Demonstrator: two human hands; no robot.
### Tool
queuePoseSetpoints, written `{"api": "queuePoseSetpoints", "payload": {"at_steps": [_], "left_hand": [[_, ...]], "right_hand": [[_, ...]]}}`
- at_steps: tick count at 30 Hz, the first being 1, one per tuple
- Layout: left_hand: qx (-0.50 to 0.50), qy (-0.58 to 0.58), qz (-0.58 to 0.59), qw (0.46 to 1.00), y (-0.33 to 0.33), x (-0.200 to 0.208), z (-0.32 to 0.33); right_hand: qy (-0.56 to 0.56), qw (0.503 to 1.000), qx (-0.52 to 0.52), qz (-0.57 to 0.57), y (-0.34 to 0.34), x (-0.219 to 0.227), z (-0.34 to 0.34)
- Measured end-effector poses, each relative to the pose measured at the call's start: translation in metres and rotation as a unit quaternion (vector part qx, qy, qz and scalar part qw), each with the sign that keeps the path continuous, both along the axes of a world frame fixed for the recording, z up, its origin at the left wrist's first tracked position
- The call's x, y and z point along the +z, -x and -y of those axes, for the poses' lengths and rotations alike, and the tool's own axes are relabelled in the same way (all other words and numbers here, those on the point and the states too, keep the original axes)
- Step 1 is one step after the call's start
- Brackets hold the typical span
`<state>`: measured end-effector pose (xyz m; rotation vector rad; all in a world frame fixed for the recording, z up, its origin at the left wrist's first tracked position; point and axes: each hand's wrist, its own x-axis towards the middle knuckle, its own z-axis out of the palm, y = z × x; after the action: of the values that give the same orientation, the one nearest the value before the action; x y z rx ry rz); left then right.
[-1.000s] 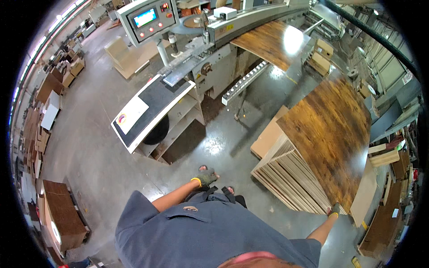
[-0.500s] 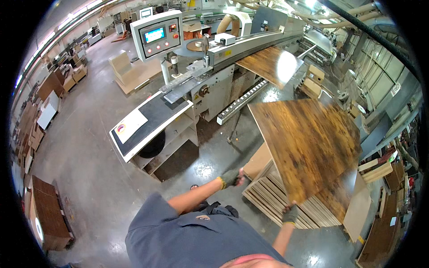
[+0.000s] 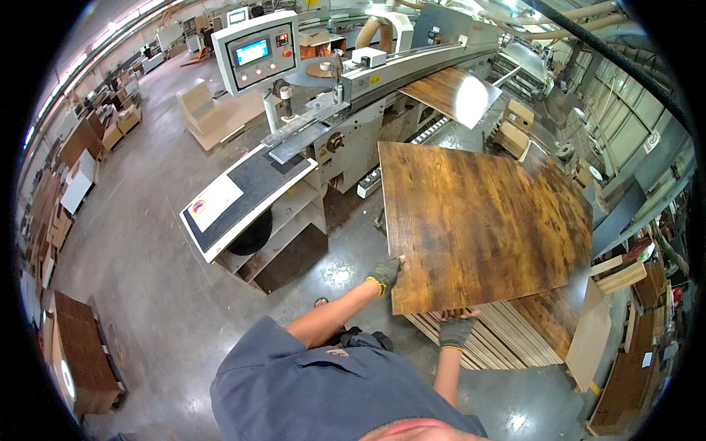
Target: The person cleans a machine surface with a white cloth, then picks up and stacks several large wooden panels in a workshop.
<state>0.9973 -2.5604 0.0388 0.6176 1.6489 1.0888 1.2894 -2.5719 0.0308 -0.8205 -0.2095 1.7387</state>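
A large brown wood-grain panel (image 3: 482, 228) lies skewed across the top of a stack of boards (image 3: 500, 342), jutting past it on the left. My left hand (image 3: 386, 274), in a dark fingerless glove with a yellow cuff, grips the panel's left edge low down. At the near edge, my right hand (image 3: 457, 331) is gloved likewise and closed on the panel, its fingertips partly hidden at the rim. Part of another wood-grain panel (image 3: 548, 316) shows underneath, on top of the stack.
Ahead stands a long machine (image 3: 404, 70) with a control screen (image 3: 252, 51) and a dark-topped side table (image 3: 268, 187). Another wood-grain panel (image 3: 456, 95) rests at the machine. A plain board (image 3: 590, 338) leans on the stack's right side. Brown boards (image 3: 82, 353) stand at the far left.
The panel has turned and shifted left over the stack. My left hand, free before, now holds its left edge. My right hand has moved left with the near edge.
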Motion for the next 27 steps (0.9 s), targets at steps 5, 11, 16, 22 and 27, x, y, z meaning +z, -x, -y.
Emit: {"api": "queuePoseSetpoints", "payload": {"at_steps": [5, 11, 16, 22, 27], "left_hand": [[-0.029, -0.055, -0.038, 0.997, 0.054, 0.002, 0.046], [-0.031, -0.053, 0.152, 0.986, 0.152, -0.045, 0.057], [0.052, -0.061, 0.299, 0.951, 0.189, 0.045, -0.012], [0.106, 0.027, -0.116, 0.987, 0.258, 0.031, -0.021], [0.073, 0.128, -0.390, 0.909, 0.344, -0.024, 0.065]], "right_hand": [[-0.064, 0.997, 0.039, 0.018, -0.025, -0.011, -0.022], [0.027, 0.996, -0.029, 0.081, 0.035, -0.028, -0.006], [0.032, 0.996, 0.065, 0.051, 0.016, -0.081, 0.025], [0.170, 0.964, 0.203, -0.003, 0.075, 0.060, 0.076], [0.031, 0.998, 0.009, 0.044, -0.036, 0.029, 0.029]]}}
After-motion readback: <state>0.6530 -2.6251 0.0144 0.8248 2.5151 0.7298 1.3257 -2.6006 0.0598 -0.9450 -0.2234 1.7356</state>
